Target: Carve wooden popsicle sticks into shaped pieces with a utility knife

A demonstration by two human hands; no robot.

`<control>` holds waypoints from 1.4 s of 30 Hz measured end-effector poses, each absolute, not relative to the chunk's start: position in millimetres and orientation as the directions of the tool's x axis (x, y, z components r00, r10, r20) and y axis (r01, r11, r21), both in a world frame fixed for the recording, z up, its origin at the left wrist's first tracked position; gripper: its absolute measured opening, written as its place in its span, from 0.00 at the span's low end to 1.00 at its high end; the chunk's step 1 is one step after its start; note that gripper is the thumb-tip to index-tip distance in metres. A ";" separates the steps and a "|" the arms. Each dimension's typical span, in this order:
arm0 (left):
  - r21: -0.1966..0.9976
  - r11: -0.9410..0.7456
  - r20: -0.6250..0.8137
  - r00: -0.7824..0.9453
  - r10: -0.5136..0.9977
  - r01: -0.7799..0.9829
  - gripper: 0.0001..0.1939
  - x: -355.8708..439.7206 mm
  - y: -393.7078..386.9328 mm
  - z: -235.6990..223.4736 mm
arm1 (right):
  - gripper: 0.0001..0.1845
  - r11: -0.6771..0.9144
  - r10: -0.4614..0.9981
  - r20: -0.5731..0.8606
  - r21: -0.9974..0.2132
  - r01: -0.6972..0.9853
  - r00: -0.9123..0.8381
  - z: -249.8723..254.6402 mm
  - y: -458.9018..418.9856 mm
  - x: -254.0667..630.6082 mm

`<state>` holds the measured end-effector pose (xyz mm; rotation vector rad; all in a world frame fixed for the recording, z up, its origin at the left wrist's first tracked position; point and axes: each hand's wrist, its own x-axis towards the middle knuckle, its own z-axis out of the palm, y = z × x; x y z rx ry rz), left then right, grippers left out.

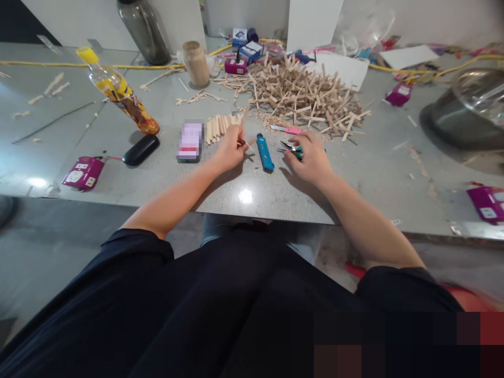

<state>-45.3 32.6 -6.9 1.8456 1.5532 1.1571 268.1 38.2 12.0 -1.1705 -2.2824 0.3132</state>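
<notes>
My left hand is closed in a pinch around a thin wooden stick that points up past the fingers. Just behind it lies a row of neatly laid wooden sticks. Low over the table, my right hand has its fingers around pliers with green handles, the jaws pointing left. Between the hands rests a blue utility knife. A pink-handled craft knife lies beyond the right hand, in front of a large heap of wooden sticks.
Left of my hands are a phone, a black case, a drink bottle with yellow cap and a purple box. A jar and grey bottle stand behind. A metal pot is at right.
</notes>
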 end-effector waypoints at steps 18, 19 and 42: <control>0.974 -0.175 0.208 0.256 0.944 -0.146 0.27 -12.6 4.6 -23.0 | 0.11 0.503 0.800 0.329 -0.823 0.264 -0.502 -2.9 31.8 211.5; 0.973 -0.155 0.197 0.263 0.945 -0.171 0.28 -12.2 4.3 -23.0 | 0.11 0.459 0.822 0.304 -0.855 0.244 -0.481 -3.9 30.7 211.1; 0.892 -0.399 0.407 0.008 0.913 0.212 0.34 -30.1 7.0 -16.6 | 0.24 0.418 0.870 0.451 -0.889 -0.186 -0.201 6.2 26.3 217.5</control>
